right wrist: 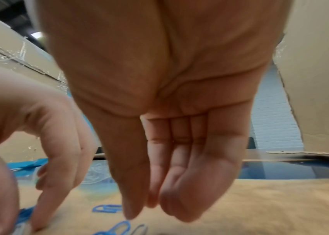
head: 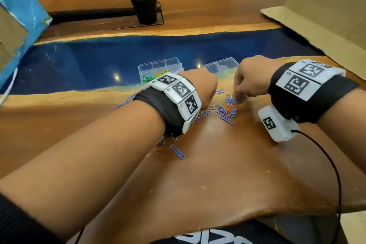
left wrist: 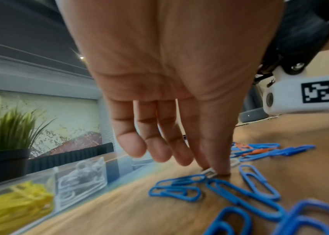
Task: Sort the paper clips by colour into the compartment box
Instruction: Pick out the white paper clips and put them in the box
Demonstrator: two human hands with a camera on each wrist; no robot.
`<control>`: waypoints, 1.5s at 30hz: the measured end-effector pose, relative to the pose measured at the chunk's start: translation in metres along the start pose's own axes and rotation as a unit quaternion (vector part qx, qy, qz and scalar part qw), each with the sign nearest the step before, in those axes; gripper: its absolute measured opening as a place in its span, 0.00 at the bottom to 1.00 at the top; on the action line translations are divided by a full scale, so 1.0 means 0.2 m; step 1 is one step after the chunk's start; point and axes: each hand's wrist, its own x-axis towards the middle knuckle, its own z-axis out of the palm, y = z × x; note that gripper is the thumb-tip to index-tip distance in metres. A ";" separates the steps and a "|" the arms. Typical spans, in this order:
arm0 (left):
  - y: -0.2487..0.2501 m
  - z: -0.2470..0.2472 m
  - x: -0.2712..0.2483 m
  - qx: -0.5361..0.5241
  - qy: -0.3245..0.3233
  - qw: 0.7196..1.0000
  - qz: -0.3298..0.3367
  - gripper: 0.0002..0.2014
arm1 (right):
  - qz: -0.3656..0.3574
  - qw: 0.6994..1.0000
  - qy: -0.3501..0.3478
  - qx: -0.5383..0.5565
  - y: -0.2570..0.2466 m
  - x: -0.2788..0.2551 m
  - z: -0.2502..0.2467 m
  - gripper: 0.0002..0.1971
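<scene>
While both hands work low over the brown wooden tabletop [head: 227, 164], loose wire paper clips [head: 225, 112] lie scattered between them, mostly blue, with one or two orange [head: 230, 107] and a pale silver-white clip [left wrist: 209, 172]. Thin, flat, elongated loops, they point every way; the lone blue clip [head: 177, 152] at 6 o'clock of the left wrist runs its long axis from 11 to 5 o'clock.

At 12 o'clock of the left wrist stands the clear plastic compartment box [head: 158, 66], its open lid [head: 219, 65] lying at its 3 o'clock side. One compartment holds green clips [head: 147, 79], the next yellow clips [left wrist: 15, 205], and another pale silvery clips [left wrist: 83, 179].

In its wrist view the left hand [left wrist: 169, 95] reaches down, a fingertip and the thumb closing on the silver-white clip on the wood, the other fingers [left wrist: 131, 143] loosely bent. The right hand [head: 251, 77] hangs over the cluster with fingertips gathered together just above the clips; I cannot tell whether it grips one.
</scene>
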 end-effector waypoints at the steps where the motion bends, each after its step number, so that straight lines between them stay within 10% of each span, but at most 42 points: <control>1: 0.01 0.00 0.00 0.007 -0.003 1.000 -0.004 0.07 | 0.007 1.000 0.001 -0.001 0.01 0.01 0.00 0.08; 19: -0.11 -0.05 -0.06 -0.140 0.028 0.989 -0.038 0.07 | 0.016 1.000 -0.001 0.018 -0.02 0.04 0.04 0.15; 28: -0.33 -0.07 -0.11 -0.298 0.076 0.941 -0.140 0.07 | -0.012 1.000 -0.012 -0.011 -0.07 0.02 0.04 0.12; 45: -0.49 -0.13 -0.16 -0.218 0.052 0.965 -0.139 0.06 | -0.073 0.979 -0.043 0.187 -0.20 0.05 0.02 0.07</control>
